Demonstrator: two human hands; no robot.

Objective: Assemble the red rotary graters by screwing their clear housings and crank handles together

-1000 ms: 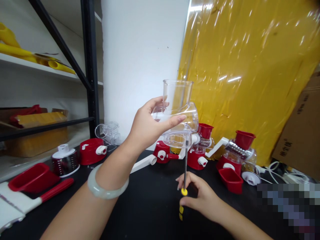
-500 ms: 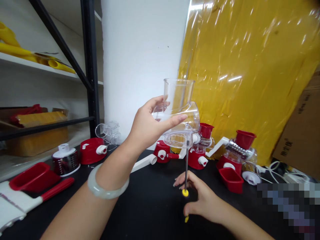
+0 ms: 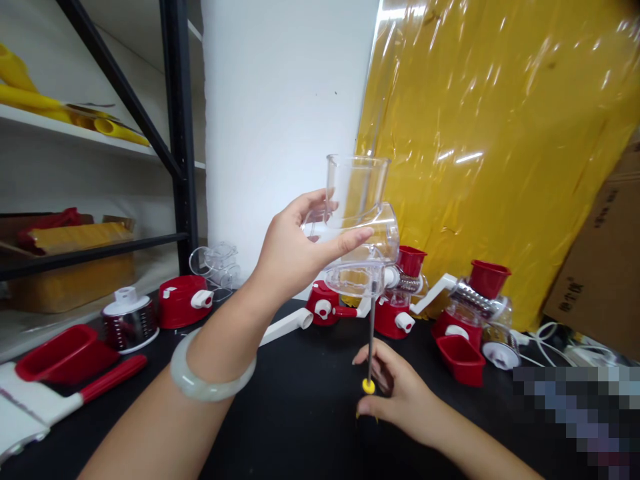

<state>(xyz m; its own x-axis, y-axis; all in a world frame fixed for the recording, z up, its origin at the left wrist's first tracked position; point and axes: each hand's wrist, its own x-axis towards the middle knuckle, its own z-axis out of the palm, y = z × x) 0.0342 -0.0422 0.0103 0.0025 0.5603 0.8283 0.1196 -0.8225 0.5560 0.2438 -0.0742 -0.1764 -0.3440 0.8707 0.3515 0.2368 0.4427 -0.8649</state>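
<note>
Raised above the black table, a clear plastic housing [image 3: 357, 187] with an upright tube is gripped by my left hand [image 3: 300, 247], thumb in front and fingers behind. A pale bangle circles that wrist. Below it, my right hand [image 3: 395, 393] has thumb and fingers around the handle of a screwdriver [image 3: 371, 340] with a yellow collar. The screwdriver stands upright, its long shaft reaching up to the underside of the housing. The tip is seen through clear plastic; whether it meets a screw cannot be made out.
On the black table [image 3: 300, 413], a red base [image 3: 183, 301], a drum grater [image 3: 129, 323] and a red tray [image 3: 65, 353] lie left. Red grinders with white cranks [image 3: 457, 320] stand behind and right. Shelving [image 3: 175, 133] rises left; a carton [image 3: 600, 253] is at right.
My right hand's thumb and fingers have shifted around the screwdriver handle. The thumb is a little higher and further left. My left hand and the housing have barely moved.
</note>
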